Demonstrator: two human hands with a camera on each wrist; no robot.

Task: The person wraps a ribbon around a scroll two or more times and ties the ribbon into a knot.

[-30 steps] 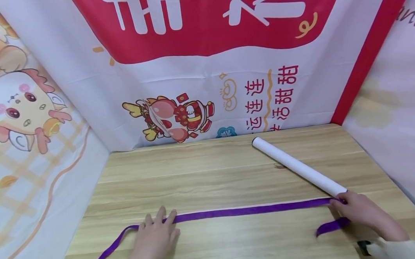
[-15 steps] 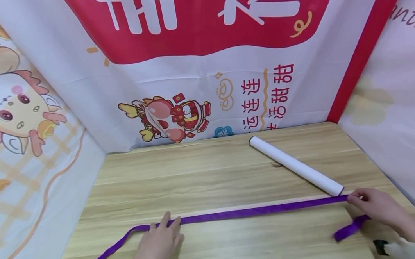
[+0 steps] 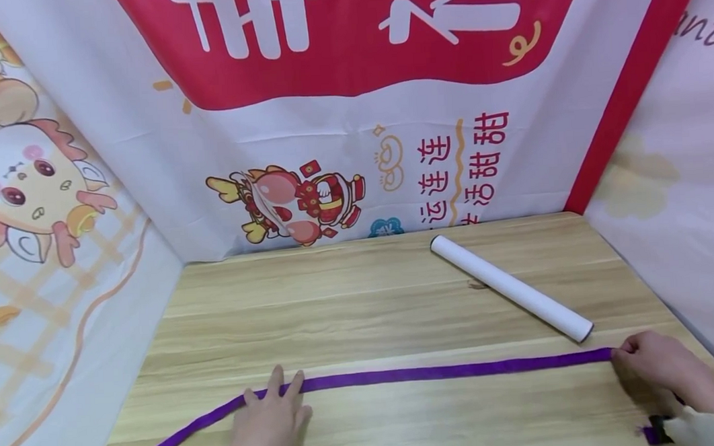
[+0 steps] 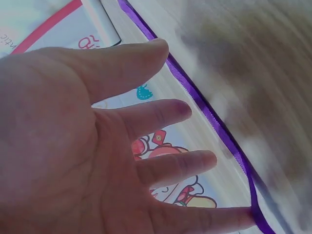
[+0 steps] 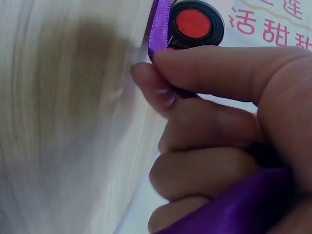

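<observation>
A long purple ribbon [image 3: 419,374] stretches nearly straight across the wooden table, its left end bending toward the front and trailing a loose thread. My left hand [image 3: 267,420] rests on it with fingers spread and straight; in the left wrist view the fingertips reach the ribbon [image 4: 195,92]. At the right, my right hand [image 3: 661,365] pinches the ribbon between thumb and forefinger, other fingers curled, as the right wrist view also shows. The ribbon's right tail passes under this hand and emerges by the dark band at the sleeve.
A white tube [image 3: 512,287] with dark-rimmed ends lies slanted behind the ribbon; its near end shows a red centre in the right wrist view. The wooden table [image 3: 337,305] meets a printed cloth [image 3: 328,127] at the back and cloths at both sides.
My right hand has moved right and slightly toward me, drawing the ribbon straighter. The ribbon's left end has slid up toward my left hand, which stays about in place.
</observation>
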